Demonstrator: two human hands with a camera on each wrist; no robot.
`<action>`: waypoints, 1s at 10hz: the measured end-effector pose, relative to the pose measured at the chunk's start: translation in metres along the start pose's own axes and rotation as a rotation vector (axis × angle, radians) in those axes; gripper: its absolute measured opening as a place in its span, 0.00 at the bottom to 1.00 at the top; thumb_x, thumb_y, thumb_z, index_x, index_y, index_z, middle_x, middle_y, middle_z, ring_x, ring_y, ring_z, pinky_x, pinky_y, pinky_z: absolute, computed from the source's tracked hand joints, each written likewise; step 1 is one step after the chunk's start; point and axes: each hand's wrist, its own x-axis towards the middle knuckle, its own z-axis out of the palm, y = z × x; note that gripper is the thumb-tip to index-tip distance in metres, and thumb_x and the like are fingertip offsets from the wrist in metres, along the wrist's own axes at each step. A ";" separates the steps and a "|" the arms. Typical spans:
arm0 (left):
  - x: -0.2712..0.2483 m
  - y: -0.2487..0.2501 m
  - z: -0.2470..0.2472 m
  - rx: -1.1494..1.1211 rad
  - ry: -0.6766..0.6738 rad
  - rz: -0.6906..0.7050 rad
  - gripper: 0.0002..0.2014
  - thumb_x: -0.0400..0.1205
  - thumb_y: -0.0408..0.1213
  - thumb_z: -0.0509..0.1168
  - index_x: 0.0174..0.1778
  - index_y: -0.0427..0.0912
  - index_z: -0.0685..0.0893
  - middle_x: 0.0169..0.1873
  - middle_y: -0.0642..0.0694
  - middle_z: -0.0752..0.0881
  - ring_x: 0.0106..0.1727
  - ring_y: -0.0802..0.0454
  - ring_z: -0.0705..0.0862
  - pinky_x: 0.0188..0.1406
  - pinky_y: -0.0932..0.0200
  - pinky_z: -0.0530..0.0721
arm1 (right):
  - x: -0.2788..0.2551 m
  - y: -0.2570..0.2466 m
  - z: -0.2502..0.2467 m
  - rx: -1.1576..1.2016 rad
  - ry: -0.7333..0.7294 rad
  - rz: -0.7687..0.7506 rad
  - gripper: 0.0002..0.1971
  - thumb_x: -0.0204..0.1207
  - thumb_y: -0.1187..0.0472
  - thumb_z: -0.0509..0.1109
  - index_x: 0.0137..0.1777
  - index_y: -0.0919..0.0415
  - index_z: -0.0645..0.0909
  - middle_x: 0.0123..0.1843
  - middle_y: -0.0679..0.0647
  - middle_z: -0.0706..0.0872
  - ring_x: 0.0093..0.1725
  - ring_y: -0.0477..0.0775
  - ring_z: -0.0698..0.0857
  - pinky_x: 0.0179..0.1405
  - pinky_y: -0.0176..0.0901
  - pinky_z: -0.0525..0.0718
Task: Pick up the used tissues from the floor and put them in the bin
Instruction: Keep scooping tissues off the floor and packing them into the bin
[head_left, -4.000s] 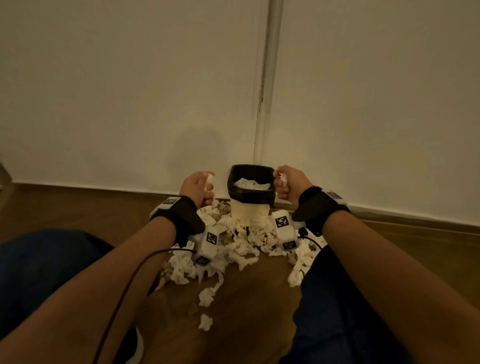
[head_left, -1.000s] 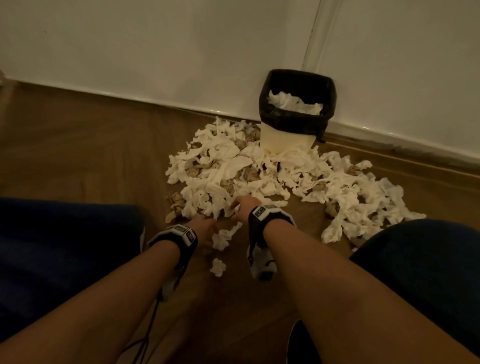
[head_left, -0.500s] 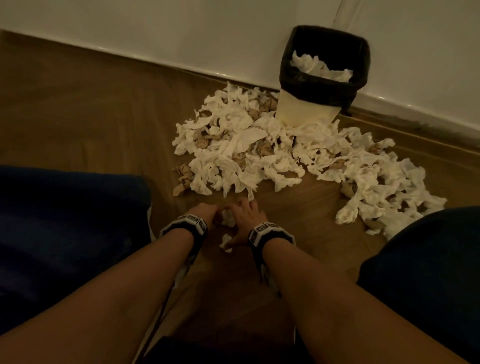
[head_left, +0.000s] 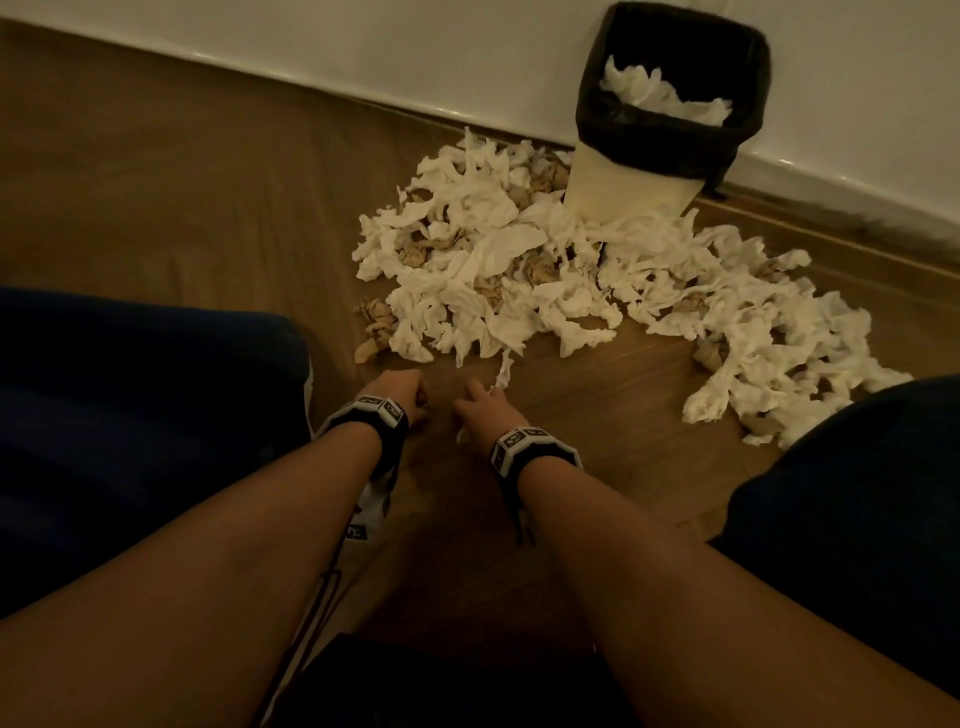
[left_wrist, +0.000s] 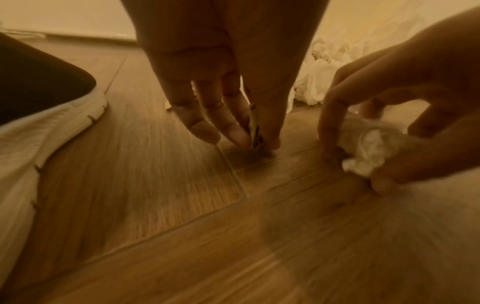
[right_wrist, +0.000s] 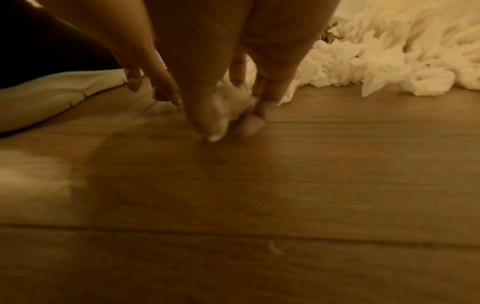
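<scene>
White crumpled tissue (right_wrist: 228, 107), pinched in our right hand (head_left: 480, 405) at the floor; left hand (head_left: 397, 392) pinches a small scrap (left_wrist: 255, 131) beside it; bin (head_left: 670, 140) lies ahead-right, beyond the tissue pile (head_left: 545, 270), nearer our right.

The right hand (right_wrist: 228, 102) reaches down to the wooden floor (right_wrist: 259, 195), its fingers (right_wrist: 253, 121) curled round a crumpled white tissue (right_wrist: 228, 105). At far right lies a heap of white tissues (right_wrist: 389, 67). Another hand's fingers (right_wrist: 161, 86) hang at left, beside a white shoe sole (right_wrist: 64, 94).
</scene>
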 end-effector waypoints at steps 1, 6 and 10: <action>-0.001 0.001 -0.001 -0.012 0.008 -0.003 0.09 0.76 0.41 0.70 0.47 0.47 0.78 0.54 0.44 0.83 0.56 0.45 0.82 0.49 0.55 0.79 | 0.004 0.000 -0.005 0.039 -0.003 0.029 0.14 0.80 0.66 0.63 0.65 0.63 0.76 0.72 0.62 0.64 0.70 0.69 0.70 0.68 0.56 0.75; -0.026 0.038 -0.058 -0.110 0.170 0.105 0.16 0.78 0.43 0.69 0.60 0.42 0.82 0.61 0.42 0.83 0.60 0.44 0.81 0.56 0.54 0.79 | -0.053 0.031 -0.072 1.238 0.397 0.434 0.19 0.79 0.56 0.67 0.68 0.62 0.78 0.68 0.62 0.81 0.67 0.61 0.80 0.57 0.40 0.79; -0.065 0.074 -0.079 -0.599 0.218 0.145 0.05 0.84 0.32 0.60 0.54 0.44 0.76 0.43 0.45 0.85 0.27 0.50 0.86 0.21 0.60 0.81 | -0.131 0.050 -0.099 1.931 0.508 0.390 0.13 0.86 0.54 0.55 0.58 0.62 0.75 0.33 0.56 0.76 0.13 0.46 0.71 0.13 0.30 0.64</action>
